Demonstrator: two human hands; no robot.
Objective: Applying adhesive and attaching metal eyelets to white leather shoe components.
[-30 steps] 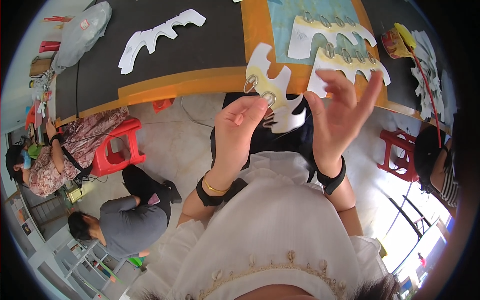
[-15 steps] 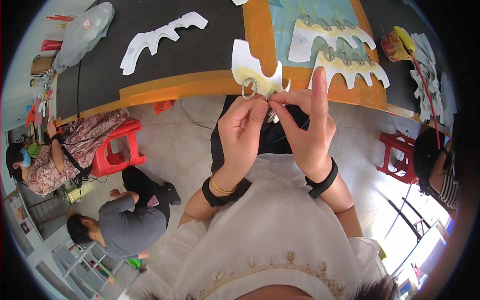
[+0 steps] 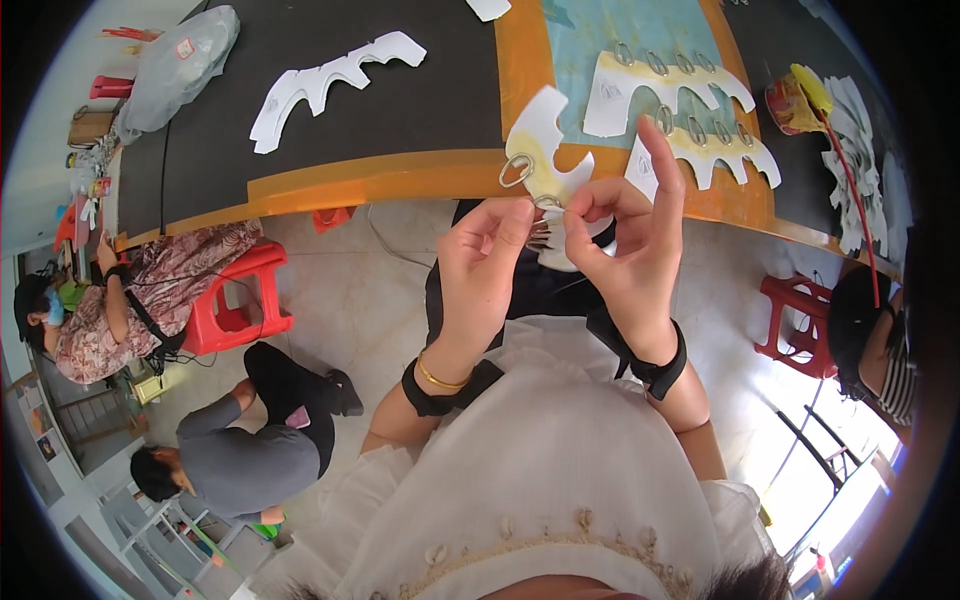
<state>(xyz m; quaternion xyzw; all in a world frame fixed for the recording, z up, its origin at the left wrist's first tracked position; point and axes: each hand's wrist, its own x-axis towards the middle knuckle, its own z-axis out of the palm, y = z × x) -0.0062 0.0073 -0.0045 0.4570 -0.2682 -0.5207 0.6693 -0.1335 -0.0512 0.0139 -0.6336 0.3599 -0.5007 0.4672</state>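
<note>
Over the table's front edge I hold a white scalloped piece (image 3: 540,122) with yellowish glue stains along one side. An oval metal ring (image 3: 517,170) is attached near its left edge. A second metal ring (image 3: 548,201) shows at my fingertips. My left hand (image 3: 482,265) is closed, thumb and fingers pinched at the piece's lower edge beside that ring. My right hand (image 3: 632,250) pinches the piece on the other side, its index finger stretched upward. The pinched edge is partly hidden by my fingers.
Two ringed scalloped pieces (image 3: 680,80) lie on a light-blue mat (image 3: 570,50); plain ones (image 3: 330,75) rest on the dark table. At right are a glue tub (image 3: 790,108) with a yellow brush and stacked white strips (image 3: 850,150). Red stools (image 3: 235,295) and other people are around.
The white piece has turned and tilted, its upper end now pointing up and right. My right hand has shifted slightly right, and both hands still pinch at the lower edge.
</note>
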